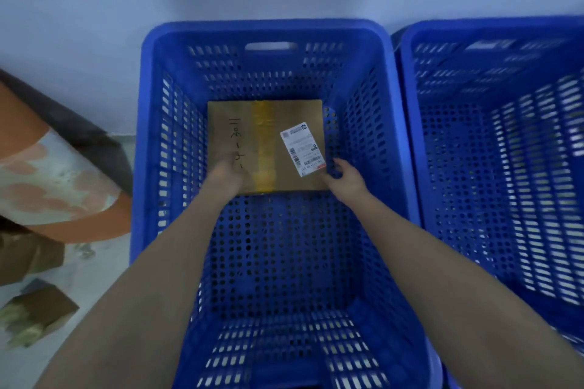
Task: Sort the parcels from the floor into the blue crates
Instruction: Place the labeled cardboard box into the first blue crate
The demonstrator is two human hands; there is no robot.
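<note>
Mid-frame, a left hand and right hand grip the near corners of a flat cardboard parcel, seemingly stiff and light, inside a blue crate.

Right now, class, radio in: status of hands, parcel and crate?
Left hand and right hand both gripping cardboard parcel at near edge. Parcel low inside left blue crate, far end. Nothing in the way.

The right-hand crate runs off the picture's right edge. The shipping label print is too small to read. Floor parcels at left are blurred and cropped.
</note>
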